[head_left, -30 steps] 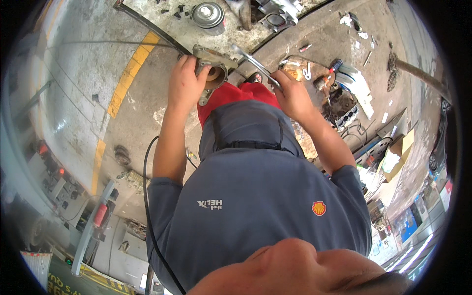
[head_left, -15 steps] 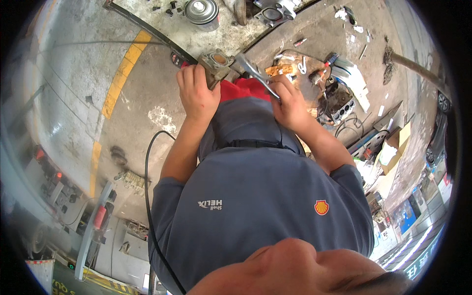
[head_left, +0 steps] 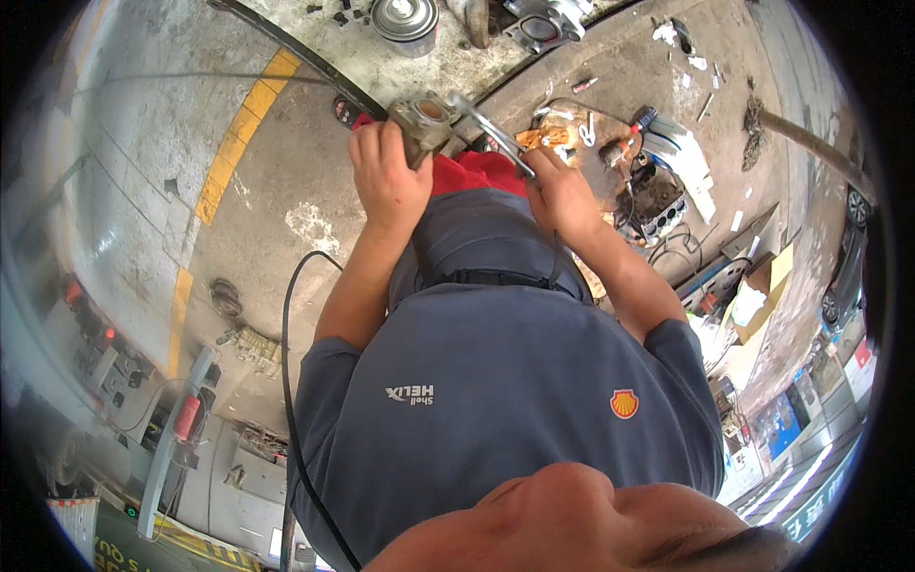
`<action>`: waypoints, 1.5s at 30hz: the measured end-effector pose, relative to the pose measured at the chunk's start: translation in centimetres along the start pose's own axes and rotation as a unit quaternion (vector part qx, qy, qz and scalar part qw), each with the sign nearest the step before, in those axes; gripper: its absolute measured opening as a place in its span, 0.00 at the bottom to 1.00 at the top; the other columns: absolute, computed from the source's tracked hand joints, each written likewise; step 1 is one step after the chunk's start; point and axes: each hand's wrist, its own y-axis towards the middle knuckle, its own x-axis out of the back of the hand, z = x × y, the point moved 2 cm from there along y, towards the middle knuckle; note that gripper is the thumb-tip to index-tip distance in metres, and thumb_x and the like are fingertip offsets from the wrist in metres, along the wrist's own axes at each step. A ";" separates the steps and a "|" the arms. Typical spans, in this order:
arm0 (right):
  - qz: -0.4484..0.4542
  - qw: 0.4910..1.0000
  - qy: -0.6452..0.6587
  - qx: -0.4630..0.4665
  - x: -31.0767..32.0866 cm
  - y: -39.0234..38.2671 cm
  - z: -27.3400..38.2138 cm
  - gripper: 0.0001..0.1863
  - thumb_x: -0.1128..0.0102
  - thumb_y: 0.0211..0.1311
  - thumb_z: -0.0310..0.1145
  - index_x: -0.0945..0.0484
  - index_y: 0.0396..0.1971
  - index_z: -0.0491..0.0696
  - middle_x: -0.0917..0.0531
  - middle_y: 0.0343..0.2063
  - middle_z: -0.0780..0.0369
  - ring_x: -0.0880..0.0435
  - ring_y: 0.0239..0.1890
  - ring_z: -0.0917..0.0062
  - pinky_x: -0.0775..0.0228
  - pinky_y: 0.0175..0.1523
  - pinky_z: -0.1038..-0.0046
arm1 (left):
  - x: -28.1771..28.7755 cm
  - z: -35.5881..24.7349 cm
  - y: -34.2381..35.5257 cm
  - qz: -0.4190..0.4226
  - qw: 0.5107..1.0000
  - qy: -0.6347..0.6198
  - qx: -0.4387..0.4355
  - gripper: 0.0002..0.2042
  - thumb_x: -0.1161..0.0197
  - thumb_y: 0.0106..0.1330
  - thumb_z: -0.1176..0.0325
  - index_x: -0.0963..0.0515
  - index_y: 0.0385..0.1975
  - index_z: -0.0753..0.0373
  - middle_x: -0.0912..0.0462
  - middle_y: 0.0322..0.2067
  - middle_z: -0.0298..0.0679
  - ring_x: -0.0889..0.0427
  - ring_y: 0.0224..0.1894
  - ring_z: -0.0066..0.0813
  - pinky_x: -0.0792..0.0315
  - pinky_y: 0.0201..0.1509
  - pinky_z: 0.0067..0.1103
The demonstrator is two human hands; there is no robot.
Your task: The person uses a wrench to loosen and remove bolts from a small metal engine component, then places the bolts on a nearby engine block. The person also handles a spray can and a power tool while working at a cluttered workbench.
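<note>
My left hand (head_left: 391,186) is closed around a grimy metal housing (head_left: 410,129) with a round port facing up, held at the corner of the worktop. In my right hand (head_left: 564,195) is a slim silvery metal hand tool (head_left: 498,138). It slants up and left, and its head lies close beside the housing's right edge. Whether the head touches the housing I cannot tell. The tool's exact kind is unclear, and my right fingers are wrapped round its lower end.
On the stained worktop (head_left: 343,43) stand a round metal can (head_left: 405,24), several small dark pieces and another metal casting (head_left: 538,29). An engine block (head_left: 658,205), cables and an open cardboard box (head_left: 767,291) lie on the floor at right. A black cable (head_left: 286,353) runs down my left side.
The tool's head has shifted slightly up and left along the housing. Both hands keep their grip, and the left hand with the housing has barely moved.
</note>
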 end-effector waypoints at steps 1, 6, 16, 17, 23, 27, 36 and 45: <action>-0.028 0.999 0.033 0.026 0.5 -0.2 0.4 0.18 0.40 0.59 0.19 0.24 0.50 0.46 0.19 0.42 0.53 0.15 0.42 0.51 0.19 0.45 0.55 | 0.1 0.4 -0.1 0.002 1.000 -0.007 0.011 0.27 0.23 0.50 0.73 0.24 0.52 0.69 0.25 0.46 0.52 0.26 0.52 0.57 0.28 0.58 0.45; 0.023 0.902 0.427 -0.058 0.1 0.0 -0.4 0.06 0.47 0.70 0.20 0.26 0.42 0.45 0.18 0.36 0.57 0.18 0.28 0.73 0.29 0.30 0.72 | 0.8 3.0 0.0 0.012 0.994 -0.086 0.073 0.19 0.27 0.59 0.74 0.24 0.48 0.70 0.22 0.44 0.51 0.24 0.49 0.57 0.27 0.53 0.41; 0.219 0.534 0.793 -0.194 0.0 0.9 2.2 0.05 0.46 0.73 0.26 0.29 0.45 0.48 0.16 0.35 0.53 0.26 0.17 0.77 0.37 0.21 0.77 | 1.5 4.9 1.0 0.057 0.981 -0.135 0.127 0.15 0.31 0.68 0.68 0.23 0.50 0.68 0.20 0.45 0.53 0.21 0.48 0.57 0.28 0.53 0.41; 0.293 0.537 0.766 -0.198 0.2 1.0 2.8 0.07 0.44 0.73 0.26 0.29 0.46 0.47 0.15 0.34 0.51 0.26 0.15 0.77 0.38 0.20 0.77 | 1.5 4.6 0.9 0.057 0.985 -0.124 0.108 0.16 0.31 0.68 0.68 0.24 0.51 0.68 0.21 0.46 0.53 0.22 0.49 0.58 0.28 0.54 0.41; 0.093 0.693 0.706 -0.113 -1.2 0.2 2.2 0.08 0.43 0.69 0.22 0.25 0.45 0.47 0.17 0.39 0.58 0.18 0.35 0.77 0.26 0.40 0.75 | 1.4 4.4 0.8 0.067 0.984 -0.130 0.104 0.21 0.30 0.64 0.72 0.26 0.56 0.68 0.22 0.48 0.52 0.24 0.52 0.58 0.30 0.58 0.43; 0.160 0.861 0.459 -0.149 -0.1 -0.1 -1.4 0.17 0.39 0.62 0.21 0.19 0.51 0.44 0.16 0.44 0.63 0.18 0.49 0.78 0.27 0.55 0.73 | 0.8 3.5 -0.4 0.047 0.993 -0.083 0.071 0.24 0.28 0.60 0.74 0.28 0.55 0.72 0.24 0.49 0.55 0.24 0.53 0.58 0.29 0.57 0.42; 0.060 0.994 0.088 -0.014 0.8 -0.8 -0.1 0.30 0.39 0.65 0.26 0.27 0.68 0.47 0.23 0.63 0.48 0.21 0.63 0.51 0.26 0.67 0.56 | 0.0 1.4 -1.6 -0.019 0.999 -0.033 -0.015 0.28 0.28 0.54 0.75 0.28 0.56 0.74 0.27 0.50 0.56 0.28 0.55 0.62 0.33 0.59 0.49; -0.040 0.998 -0.037 0.007 -1.1 -0.9 0.8 0.32 0.36 0.62 0.27 0.26 0.69 0.50 0.26 0.64 0.48 0.26 0.65 0.51 0.30 0.69 0.54 | -0.5 2.0 -3.0 -0.043 0.998 -0.051 -0.003 0.25 0.29 0.59 0.76 0.29 0.55 0.75 0.28 0.52 0.56 0.29 0.57 0.60 0.35 0.62 0.50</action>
